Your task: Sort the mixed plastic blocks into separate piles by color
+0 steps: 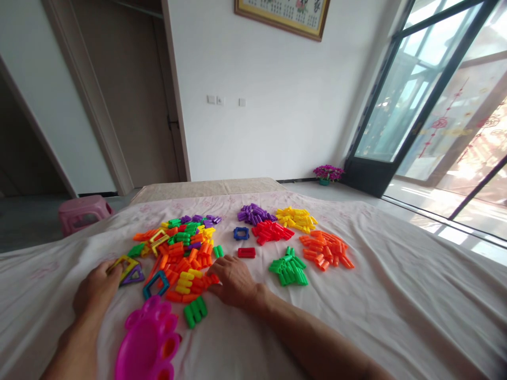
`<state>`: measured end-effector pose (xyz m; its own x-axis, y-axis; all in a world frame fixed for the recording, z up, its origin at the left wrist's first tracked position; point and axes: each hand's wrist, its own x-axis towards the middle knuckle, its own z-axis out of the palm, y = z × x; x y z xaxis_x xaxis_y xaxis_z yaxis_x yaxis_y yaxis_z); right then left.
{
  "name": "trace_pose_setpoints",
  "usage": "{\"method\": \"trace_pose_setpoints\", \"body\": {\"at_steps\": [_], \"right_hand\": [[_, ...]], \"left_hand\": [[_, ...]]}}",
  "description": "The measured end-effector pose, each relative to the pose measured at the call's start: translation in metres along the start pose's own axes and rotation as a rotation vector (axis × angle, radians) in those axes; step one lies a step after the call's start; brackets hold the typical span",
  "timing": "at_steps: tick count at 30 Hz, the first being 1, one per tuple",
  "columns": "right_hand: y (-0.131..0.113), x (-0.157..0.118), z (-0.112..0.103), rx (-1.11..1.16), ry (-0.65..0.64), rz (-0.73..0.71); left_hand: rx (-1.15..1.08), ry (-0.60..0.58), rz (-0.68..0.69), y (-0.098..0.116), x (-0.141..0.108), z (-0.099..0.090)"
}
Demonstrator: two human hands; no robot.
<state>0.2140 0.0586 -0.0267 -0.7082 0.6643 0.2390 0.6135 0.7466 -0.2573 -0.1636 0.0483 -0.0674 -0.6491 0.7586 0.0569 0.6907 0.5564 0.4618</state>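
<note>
My left hand [96,287] is closed with its fingertips on a yellow plastic frame piece [129,267], beside a purple triangular frame piece [136,275]. My right hand [236,278] reaches into the right edge of the mixed pile, its fingers curled at orange plastic tube pieces [200,283]; the fingertips are partly hidden. Near it lie yellow pieces [184,283] and a joined row of green tube pieces [195,311]. A blue frame piece [156,285] sits between the hands. Behind them spreads the mixed pile of orange, green, yellow and purple pieces [180,248].
Sorted heaps lie to the right: purple [255,214], yellow [296,219], red [272,231], orange [327,249] and green [289,267]. A dark blue frame [241,233] and red piece [246,253] lie between. A pink paw-shaped tray [138,345] is in front, on the cloth [376,316].
</note>
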Motion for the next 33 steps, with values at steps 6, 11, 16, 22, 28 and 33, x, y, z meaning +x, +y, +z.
{"method": "trace_pose_setpoints", "body": {"at_steps": [6,11,16,22,28,33], "right_hand": [[0.003,-0.002,0.002,-0.003,-0.01,-0.01],[0.013,-0.005,-0.001,0.004,-0.007,0.09],[0.037,-0.009,-0.029,0.052,0.032,0.19],[0.094,-0.021,-0.085,-0.013,0.152,0.483],[0.161,-0.059,-0.122,-0.232,0.203,0.917],[0.198,-0.098,-0.144,-0.351,0.271,1.145]], "left_hand": [[-0.006,0.003,0.006,-0.001,0.0,0.0],[0.002,0.005,0.002,0.001,-0.002,-0.001],[0.036,-0.006,-0.004,0.0,0.0,0.0],[0.044,-0.02,-0.003,-0.006,0.008,0.005],[0.02,0.015,0.017,-0.003,0.002,0.002],[-0.002,0.012,0.005,0.003,-0.004,-0.002]]}}
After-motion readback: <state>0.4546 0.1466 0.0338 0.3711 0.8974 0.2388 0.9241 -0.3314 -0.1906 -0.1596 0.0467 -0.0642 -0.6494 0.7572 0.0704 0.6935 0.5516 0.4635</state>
